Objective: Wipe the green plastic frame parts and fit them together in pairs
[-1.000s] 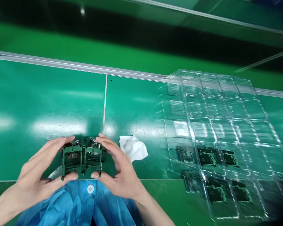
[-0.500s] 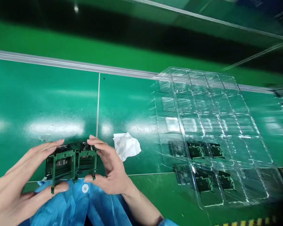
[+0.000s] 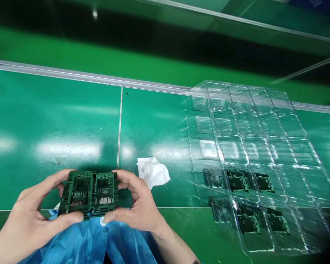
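Between my two hands is a dark green plastic housing (image 3: pixel 92 196) made of two halves side by side, with slots and small metallic parts inside. My left hand (image 3: pixel 37 205) grips its left end, thumb along the near edge and fingers behind. At the right end, my right hand (image 3: pixel 137 203) closes around it the same way, thumb at the near corner. The housing is held just in front of the blue garment (image 3: pixel 99 242), over the near edge of the green table. Whether the two halves are joined cannot be made out.
A crumpled white paper (image 3: pixel 153 171) lies right of my right hand. Farther right stands a clear plastic compartment tray (image 3: pixel 253 141), with several green housings (image 3: pixel 248 222) in its near compartments. A metal rail (image 3: pixel 93 80) runs along the table's back.
The housing has been tilted so its slotted face now shows from above. My hands have turned with it and keep their hold. The whole view has shifted slightly.
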Available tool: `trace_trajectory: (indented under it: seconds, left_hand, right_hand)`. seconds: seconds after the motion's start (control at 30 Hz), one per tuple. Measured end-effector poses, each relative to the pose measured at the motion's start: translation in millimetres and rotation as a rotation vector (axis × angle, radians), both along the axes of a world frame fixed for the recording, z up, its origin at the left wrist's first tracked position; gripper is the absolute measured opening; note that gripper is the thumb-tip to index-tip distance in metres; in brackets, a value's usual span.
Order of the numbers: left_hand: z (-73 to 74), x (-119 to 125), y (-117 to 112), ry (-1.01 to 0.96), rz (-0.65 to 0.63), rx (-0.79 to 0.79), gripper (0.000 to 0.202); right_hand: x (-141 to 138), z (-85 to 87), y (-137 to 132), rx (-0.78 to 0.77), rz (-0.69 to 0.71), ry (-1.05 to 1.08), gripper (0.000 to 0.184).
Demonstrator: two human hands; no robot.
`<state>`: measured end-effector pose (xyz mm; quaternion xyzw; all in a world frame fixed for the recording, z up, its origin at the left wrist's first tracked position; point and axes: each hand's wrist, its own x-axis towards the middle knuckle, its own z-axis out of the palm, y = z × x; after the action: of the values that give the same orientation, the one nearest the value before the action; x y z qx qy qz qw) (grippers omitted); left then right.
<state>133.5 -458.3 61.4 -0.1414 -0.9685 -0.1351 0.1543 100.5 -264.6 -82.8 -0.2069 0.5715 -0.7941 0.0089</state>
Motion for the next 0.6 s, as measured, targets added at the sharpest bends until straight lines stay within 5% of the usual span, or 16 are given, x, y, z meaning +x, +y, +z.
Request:
trace_trajectory:
  seconds: [0.4,0.5,0.6]
  left_hand:
    - [-17.5,4,-14,-0.062,0.019,-0.059,0.056]
    - [-13.5,-10,-21,-0.097,-0.111,-0.012,0.054]
    - [-5.1,-26,-29,0.162,-0.361,-0.148,0.058]
  right_hand:
    - [-9,11.6,13,0.22,-0.103,0.244,0.076]
    - [-22,19.0,15,0.268,-0.193,0.517,0.061]
    - [-39,26.4,23,0.49,-0.523,0.921,0.03]
